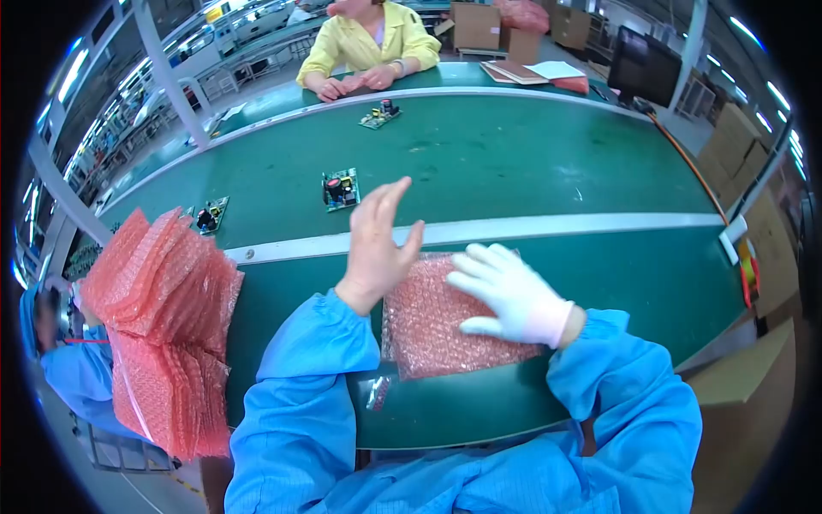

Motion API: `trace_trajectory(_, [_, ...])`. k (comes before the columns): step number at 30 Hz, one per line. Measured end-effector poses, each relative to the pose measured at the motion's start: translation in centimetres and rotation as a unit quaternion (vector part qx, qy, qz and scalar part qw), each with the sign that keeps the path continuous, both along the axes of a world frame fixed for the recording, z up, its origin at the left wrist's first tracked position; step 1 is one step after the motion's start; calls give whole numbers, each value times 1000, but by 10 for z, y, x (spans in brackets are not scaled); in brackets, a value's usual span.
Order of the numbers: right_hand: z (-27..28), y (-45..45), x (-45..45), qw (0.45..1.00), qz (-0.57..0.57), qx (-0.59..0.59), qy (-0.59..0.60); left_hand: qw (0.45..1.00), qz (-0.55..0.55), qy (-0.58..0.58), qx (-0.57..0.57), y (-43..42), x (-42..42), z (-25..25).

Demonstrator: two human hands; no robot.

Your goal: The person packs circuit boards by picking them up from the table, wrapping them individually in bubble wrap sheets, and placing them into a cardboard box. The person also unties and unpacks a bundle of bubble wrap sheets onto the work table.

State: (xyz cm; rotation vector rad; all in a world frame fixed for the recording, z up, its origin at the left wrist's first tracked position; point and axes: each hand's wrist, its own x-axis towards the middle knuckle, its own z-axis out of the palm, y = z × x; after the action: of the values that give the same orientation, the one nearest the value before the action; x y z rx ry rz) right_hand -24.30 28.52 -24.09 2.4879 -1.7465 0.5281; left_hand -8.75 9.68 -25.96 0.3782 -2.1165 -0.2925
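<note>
A pink bubble-wrap bag (437,334) lies flat on the green bench in front of me. My right hand (514,295), in a white glove, rests on its upper right part with the fingers spread. My bare left hand (381,248) is raised by the bag's upper left corner, fingers apart and holding nothing. Just below the bag lies a small clear scrap or packet with reddish marks (376,393); its kind is unclear. Beyond my left hand, a circuit board (342,189) with mounted parts sits on the green belt.
Tall stacks of pink bubble-wrap bags (167,300) stand at my left. More circuit boards (379,114) lie on the belt behind a white rail (479,230). A person in yellow (368,47) sits opposite; another in blue (73,377) is at far left. Cardboard boxes (745,411) stand right.
</note>
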Motion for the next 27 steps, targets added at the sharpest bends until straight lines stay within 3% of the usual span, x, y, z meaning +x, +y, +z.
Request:
trace_trajectory(4, [-36,-15,4,998,39,5,-44,992,81,95,-24,-41,8,37])
trace_trajectory(7, [-39,-14,5,996,27,12,-84,991,114,40,-53,-92,-21,54])
trace_trajectory(10, [-39,-14,3,992,33,16,-121,975,152,-149,-63,-173,-80,47])
trace_trajectory(14, [-43,-13,-2,983,46,23,-178,855,358,-371,48,-255,-142,23])
trace_trajectory(17, [-46,-14,-4,975,62,34,-212,822,416,-357,154,-297,-173,-7])
trace_trajectory(22, [-49,-13,-5,958,71,32,-275,861,355,-261,255,-355,-181,-61])
trace_trajectory(26, [-44,-15,-7,966,72,30,-245,893,258,-248,274,-370,-175,-58])
trace_trajectory(27, [-46,-15,-6,966,71,15,-247,884,279,-264,267,-371,-177,-57])
